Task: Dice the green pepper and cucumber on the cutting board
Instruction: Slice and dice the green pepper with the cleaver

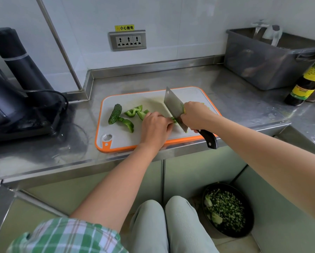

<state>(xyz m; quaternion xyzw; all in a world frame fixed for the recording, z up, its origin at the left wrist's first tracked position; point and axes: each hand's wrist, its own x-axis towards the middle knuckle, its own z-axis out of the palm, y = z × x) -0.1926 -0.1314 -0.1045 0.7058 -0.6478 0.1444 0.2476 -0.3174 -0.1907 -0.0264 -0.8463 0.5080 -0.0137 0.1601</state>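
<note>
The fingers of the left hand (155, 127) are curled down and press a thin green pepper strip (174, 119) flat, with the fingertips tucked in right beside the blade. At three o'clock from them, the right hand (195, 115) is wrapped tight round the top of the black handle of a wide, shiny steel cleaver (174, 108). The blade stands on its edge with its far end pointing to eleven o'clock, and it meets the pepper strip next to the left fingertips. Both hands are over the near right part of a white plastic cutting board with an orange rim (120, 141). At nine o'clock from the left hand, on the left part of the board, lies a dark green bumpy cucumber (115, 114) stub. Between it and the hand lie curved bright green pepper pieces (128, 124), and one seems to touch the cucumber's near end. The board sits near the front edge of a grey steel counter (235, 99). A big black machine (16, 88) stands at nine o'clock, a grey wall socket (127, 40) at twelve, a see-through grey plastic tub (262, 66) at one, and a dark sauce bottle with a yellow label (306, 83) at two. Down at five o'clock, a round black bowl (247, 212) full of chopped green bits sits on the floor beside the person's knees.
</note>
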